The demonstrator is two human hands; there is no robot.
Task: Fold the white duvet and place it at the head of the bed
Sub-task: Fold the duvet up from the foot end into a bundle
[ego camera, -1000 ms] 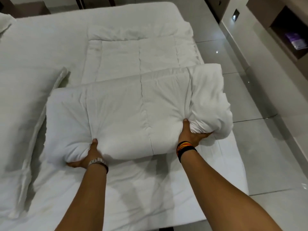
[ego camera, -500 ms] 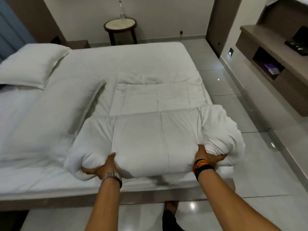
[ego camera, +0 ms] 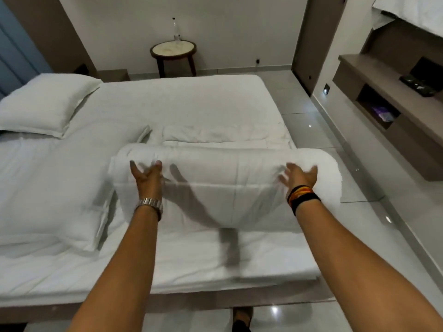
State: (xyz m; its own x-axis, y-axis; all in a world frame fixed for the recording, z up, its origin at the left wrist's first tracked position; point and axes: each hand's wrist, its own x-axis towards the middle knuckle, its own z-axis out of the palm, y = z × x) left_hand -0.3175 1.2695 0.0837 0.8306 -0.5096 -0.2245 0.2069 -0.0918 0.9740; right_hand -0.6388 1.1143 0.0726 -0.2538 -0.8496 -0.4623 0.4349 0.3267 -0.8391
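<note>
The white duvet (ego camera: 227, 180) lies as a thick folded roll across the near right part of the bed (ego camera: 191, 104), with a flat layer of it showing behind the roll. My left hand (ego camera: 146, 176), with a metal watch, hovers over the roll's left end, fingers spread and nothing in them. My right hand (ego camera: 300, 177), with dark and orange wristbands, is over the roll's right end, fingers apart too. Both hands look blurred with motion, so I cannot tell whether they touch the fabric.
One pillow (ego camera: 45, 106) lies at the far left of the bed and another pillow (ego camera: 48, 195) sits left of the roll. A round side table (ego camera: 173, 50) with a bottle stands by the far wall. A wall shelf (ego camera: 388, 92) and tiled floor (ego camera: 371, 188) are right.
Both hands have let go of the duvet's near edge and now spread out over it. The fold has flipped forward, away from me, into a thicker roll.
</note>
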